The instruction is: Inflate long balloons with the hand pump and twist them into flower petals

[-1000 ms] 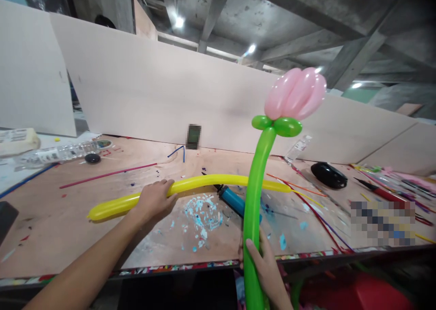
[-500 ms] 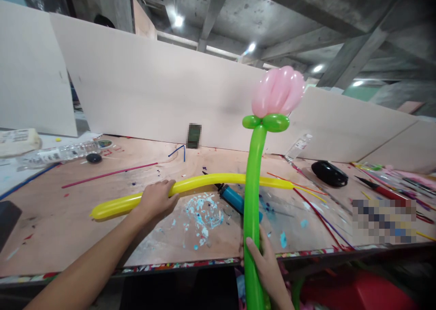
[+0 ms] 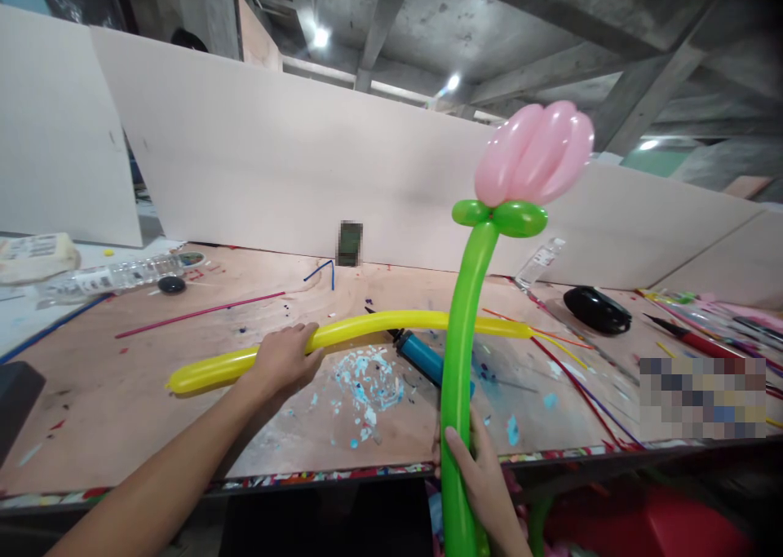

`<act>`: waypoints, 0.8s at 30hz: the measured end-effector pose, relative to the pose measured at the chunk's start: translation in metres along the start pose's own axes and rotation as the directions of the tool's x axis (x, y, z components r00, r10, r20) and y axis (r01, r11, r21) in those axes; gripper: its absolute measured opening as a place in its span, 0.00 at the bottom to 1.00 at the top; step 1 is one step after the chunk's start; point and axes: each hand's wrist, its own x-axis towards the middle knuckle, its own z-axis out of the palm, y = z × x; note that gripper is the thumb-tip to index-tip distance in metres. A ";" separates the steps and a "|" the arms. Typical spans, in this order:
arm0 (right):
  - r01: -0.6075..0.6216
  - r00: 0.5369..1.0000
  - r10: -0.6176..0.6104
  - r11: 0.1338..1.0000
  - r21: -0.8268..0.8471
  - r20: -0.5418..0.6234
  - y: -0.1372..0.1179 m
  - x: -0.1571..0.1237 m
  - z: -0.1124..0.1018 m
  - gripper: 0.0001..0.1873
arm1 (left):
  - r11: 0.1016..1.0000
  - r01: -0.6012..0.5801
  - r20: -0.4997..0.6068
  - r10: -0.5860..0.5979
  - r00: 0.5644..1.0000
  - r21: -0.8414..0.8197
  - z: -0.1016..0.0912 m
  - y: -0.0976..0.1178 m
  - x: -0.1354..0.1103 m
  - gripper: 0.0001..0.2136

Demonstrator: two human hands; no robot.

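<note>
In my right hand (image 3: 483, 467) is a balloon flower, its fingers closed around the green stem (image 3: 460, 337). The stem rises from below the table edge and leans right at the top. Two small green bubbles (image 3: 519, 218) sit under its pink balloon head (image 3: 532, 157). My left hand (image 3: 286, 355) is wrapped over a long yellow balloon (image 3: 376, 323), which lies across the table with a thin uninflated tail at its right end. Behind the stem, partly hidden, lies a blue hand pump (image 3: 421, 356) with a black nozzle.
A black rounded object (image 3: 597, 310) and a clear bottle (image 3: 539, 263) are at the right, by white partition boards (image 3: 294, 157). Farther right lies a red pump (image 3: 703, 343) among uninflated balloons. Another plastic bottle (image 3: 122, 276) lies on its side at the left.
The balloon flower's head has swung right and slightly up, tilting the stem more. My left hand remains on the yellow balloon.
</note>
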 end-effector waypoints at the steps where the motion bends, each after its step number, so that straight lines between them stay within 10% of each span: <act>1: -0.002 1.000 0.002 1.000 0.011 0.004 0.001 0.000 -0.001 0.45 | 1.000 0.003 0.004 -0.003 1.000 0.000 0.000 0.000 0.000 0.23; 24: -0.040 0.999 0.041 0.997 0.067 -0.009 0.004 0.001 -0.024 0.26 | 1.000 0.017 0.015 -0.017 1.000 0.024 0.000 0.000 0.007 0.20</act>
